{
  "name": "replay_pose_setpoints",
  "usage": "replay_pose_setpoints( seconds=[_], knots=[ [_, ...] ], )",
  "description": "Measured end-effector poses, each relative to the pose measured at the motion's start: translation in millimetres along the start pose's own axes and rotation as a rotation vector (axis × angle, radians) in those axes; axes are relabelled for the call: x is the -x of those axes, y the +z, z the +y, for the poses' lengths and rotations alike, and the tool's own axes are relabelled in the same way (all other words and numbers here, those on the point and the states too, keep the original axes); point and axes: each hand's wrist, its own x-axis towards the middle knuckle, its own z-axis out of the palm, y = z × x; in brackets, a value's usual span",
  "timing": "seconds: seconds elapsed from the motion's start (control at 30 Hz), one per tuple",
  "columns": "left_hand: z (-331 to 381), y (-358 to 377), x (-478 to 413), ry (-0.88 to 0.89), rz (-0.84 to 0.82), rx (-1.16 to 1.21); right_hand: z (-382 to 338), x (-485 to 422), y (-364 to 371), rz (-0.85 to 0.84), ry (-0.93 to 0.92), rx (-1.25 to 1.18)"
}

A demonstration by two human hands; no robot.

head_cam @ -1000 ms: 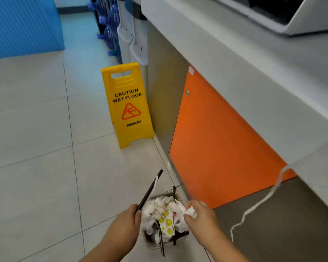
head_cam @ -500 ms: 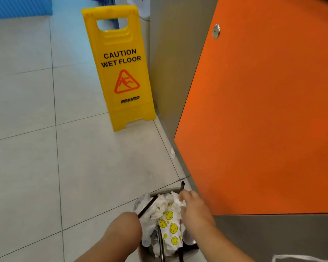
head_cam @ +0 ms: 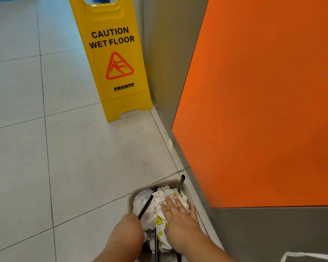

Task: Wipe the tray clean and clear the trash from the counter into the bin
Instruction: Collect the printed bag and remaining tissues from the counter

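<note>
The trash [head_cam: 159, 202], soft crumpled tissue and smiley-print paper, heaps over the rim of the small rounded bin [head_cam: 155, 184] on the tiled floor [head_cam: 80, 157], so clearing looks nearly done. The tray is out of view. The right hand [head_cam: 178, 214] has its grip spread flat, pressing the heap down, and the left hand [head_cam: 130, 225] seems to pinch a thin black straw [head_cam: 145, 206].

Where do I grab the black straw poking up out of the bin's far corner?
Pinch the straw by its free top end, coming from above. That end stands clear above the bin rim; the rest is buried under crumpled paper, which the right hand presses down.
</note>
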Motion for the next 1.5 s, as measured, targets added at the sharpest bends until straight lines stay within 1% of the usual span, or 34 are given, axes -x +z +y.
replay_pose_setpoints(
  seconds=[0.07, 0.13, 0.23, 0.4, 0.5, 0.53, 0.63, 0.7, 0.97, 1.13, 1.23, 1.5],
  knots=[
    [-4, 0, 6, 0.059, 0.065, 0.001, 1, 4, -7, 0.039, 0.007, -0.032],
    [-6, 1, 12, 0.079, 0.119, 0.065, 4, 12, -11, 0.083, 0.011, -0.082],
    [-10, 2, 20, 0.096, 0.155, 0.165, 8, 24, -17, 0.126, 0.023, -0.138],
    [-19, -9, 32, 0.073, 0.192, 0.202, 9, 41, -27, 0.178, 0.026, -0.195],
    [-26, -15, 25, -0.014, 0.145, 0.404, 9, 49, -31, 0.217, 0.015, -0.235],
    [-30, -17, 22, -0.048, 0.107, 0.518, 9, 50, -31, 0.222, 0.013, -0.246],
    [-34, -21, 18, -0.117, -0.075, 0.893, 9, 50, -27, 0.230, 0.008, -0.270],
    [-37, -21, 18, -0.116, -0.139, 0.998, 9, 48, -22, 0.241, 0.005, -0.284],
    [-42, -19, 19, -0.168, -0.204, 1.039, 4, 49, -19, 0.286, -0.016, -0.302],
    [-66, -29, 15, -0.261, -0.285, 1.296, 5, 49, -19, 0.306, -0.023, -0.310],
    [-78, -20, 6, -0.306, -0.300, 1.383, 6, 47, -19, 0.322, -0.016, -0.314],
    [-75, -9, 0, -0.327, -0.271, 1.365, 4, 42, -26, 0.346, -0.017, -0.296]
  ],
)
